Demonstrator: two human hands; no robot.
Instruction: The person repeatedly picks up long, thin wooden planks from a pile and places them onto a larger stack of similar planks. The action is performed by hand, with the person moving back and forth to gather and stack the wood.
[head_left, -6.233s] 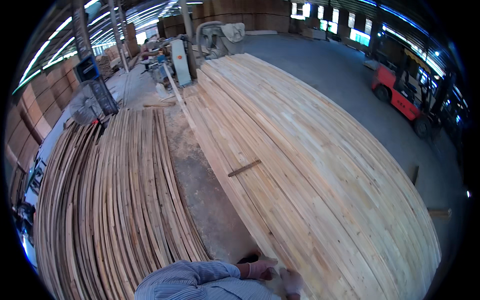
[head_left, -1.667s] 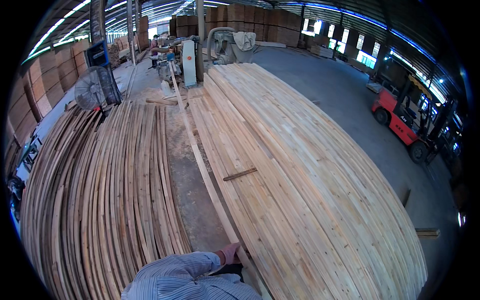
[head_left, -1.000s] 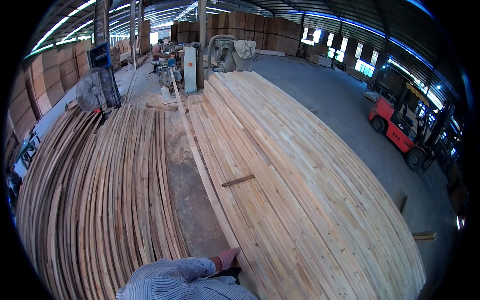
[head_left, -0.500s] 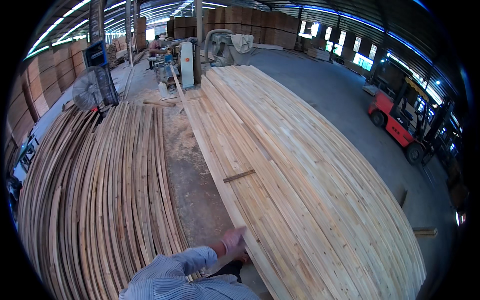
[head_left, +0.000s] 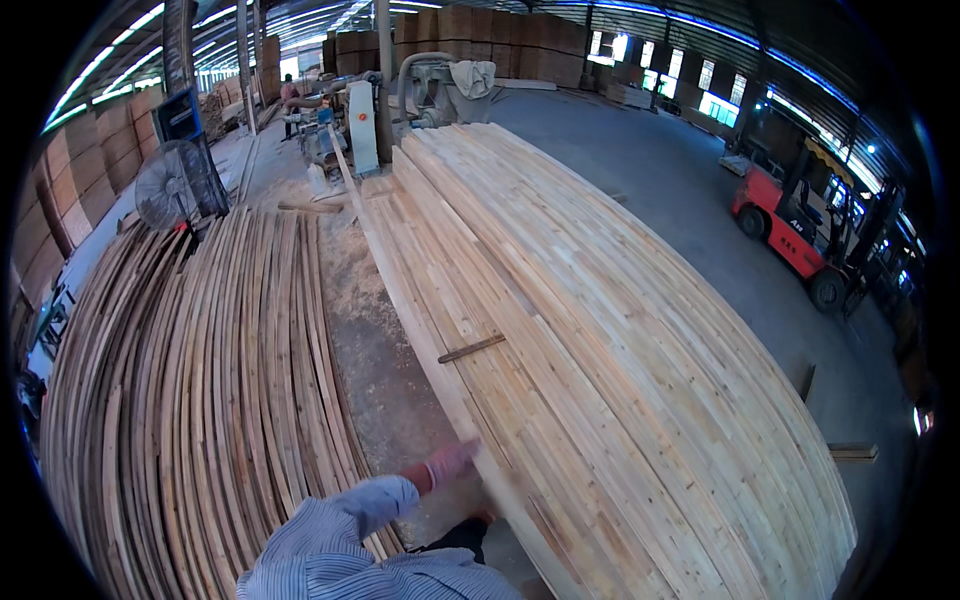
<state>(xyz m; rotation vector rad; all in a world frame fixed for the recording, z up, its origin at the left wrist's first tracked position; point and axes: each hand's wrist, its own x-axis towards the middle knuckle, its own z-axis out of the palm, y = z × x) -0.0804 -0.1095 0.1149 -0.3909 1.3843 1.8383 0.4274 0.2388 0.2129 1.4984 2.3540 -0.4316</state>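
A long pale board (head_left: 405, 310) runs from near me toward the machine at the far end, along the left edge of a broad stack of boards (head_left: 640, 370). My left hand (head_left: 452, 461), in a pinkish glove, reaches out from a striped sleeve to the long board's left edge. Its fingertips meet or overlap that edge, but motion smears them, so their grip is unclear. The board's near part is blurred too. Lower down, a small reddish patch (head_left: 486, 517) shows beside the board; it may be part of my right hand, whose fingers I cannot make out.
Rough strips (head_left: 220, 380) lie piled on the left. A short stick (head_left: 471, 348) crosses the boards. Ahead stand a pale machine cabinet (head_left: 362, 125), a fan (head_left: 167, 185) and a distant person (head_left: 290, 92). A red forklift (head_left: 790, 225) is parked at the right.
My left hand has moved a little farther away and left along the long board's edge. The whole view has shifted slightly, and the distant person's posture has changed.
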